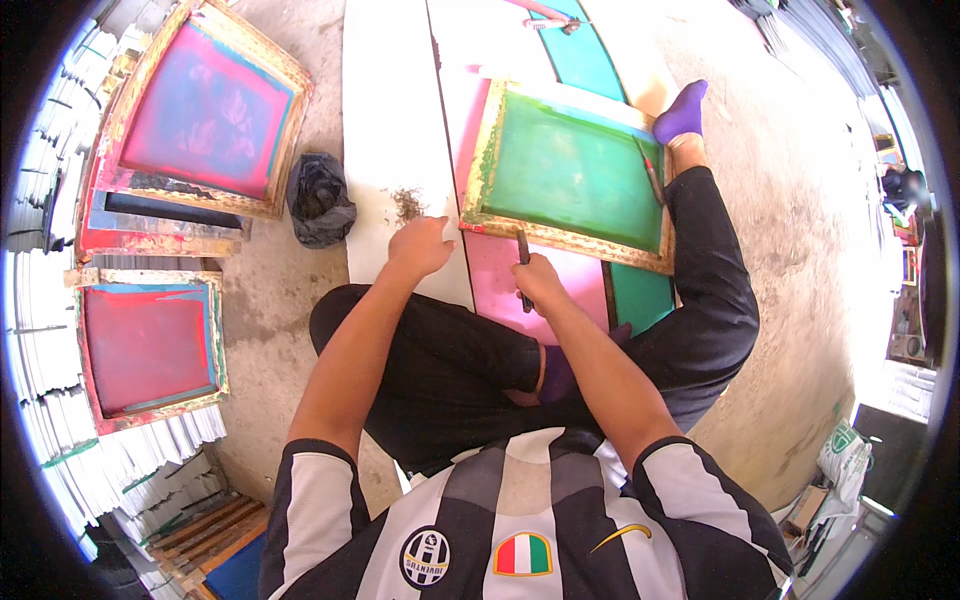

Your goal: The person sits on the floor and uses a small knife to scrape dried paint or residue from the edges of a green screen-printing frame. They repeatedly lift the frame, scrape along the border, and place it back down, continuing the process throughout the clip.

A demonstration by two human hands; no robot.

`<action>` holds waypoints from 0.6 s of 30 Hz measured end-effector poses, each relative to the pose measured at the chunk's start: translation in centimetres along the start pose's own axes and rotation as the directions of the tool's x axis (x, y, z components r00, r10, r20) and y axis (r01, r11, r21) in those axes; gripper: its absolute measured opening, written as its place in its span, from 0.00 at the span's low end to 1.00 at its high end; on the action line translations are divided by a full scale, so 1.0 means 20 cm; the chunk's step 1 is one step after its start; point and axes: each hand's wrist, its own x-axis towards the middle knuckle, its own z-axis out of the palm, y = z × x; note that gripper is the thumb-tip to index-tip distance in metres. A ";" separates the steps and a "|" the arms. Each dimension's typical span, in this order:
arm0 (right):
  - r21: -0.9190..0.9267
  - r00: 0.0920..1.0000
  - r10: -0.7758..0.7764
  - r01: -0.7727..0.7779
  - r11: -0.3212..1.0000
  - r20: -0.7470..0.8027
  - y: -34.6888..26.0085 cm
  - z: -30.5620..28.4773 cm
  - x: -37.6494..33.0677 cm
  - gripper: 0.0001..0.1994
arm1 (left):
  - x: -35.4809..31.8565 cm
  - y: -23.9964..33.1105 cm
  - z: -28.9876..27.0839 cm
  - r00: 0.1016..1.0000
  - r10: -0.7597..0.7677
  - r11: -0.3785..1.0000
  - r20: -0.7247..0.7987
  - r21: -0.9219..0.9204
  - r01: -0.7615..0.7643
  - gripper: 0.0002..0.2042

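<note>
The right hand (538, 280) is closed round a dark slim tool (524, 262), its tip at the near edge of the green-meshed printing screen frame (573, 170) at about 1 o'clock. The left hand (420, 246), fingers curled loosely, rests on the white board (385, 120) just left of the frame's corner, beside a brown scrap pile (406, 204)

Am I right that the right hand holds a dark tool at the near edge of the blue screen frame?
Not quite: in the head view the screen frame is green, not blue. The right hand does hold the dark tool at its near edge.
</note>
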 end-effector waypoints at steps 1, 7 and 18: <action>-0.020 1.000 0.012 -0.012 1.000 -0.001 -0.02 0.00 -0.01 0.14 | 0.00 0.02 0.01 1.000 0.008 1.000 -0.026 -0.028 -0.009 0.22; -0.160 1.000 0.028 -0.029 0.987 -0.008 -0.13 -0.03 -0.09 0.16 | 0.03 0.07 0.12 0.996 -0.023 0.972 -0.081 -0.234 0.003 0.23; -0.321 0.998 0.050 -0.060 0.945 -0.039 -0.13 -0.05 -0.07 0.18 | 0.04 0.04 0.14 0.994 -0.008 0.960 -0.110 -0.279 -0.023 0.21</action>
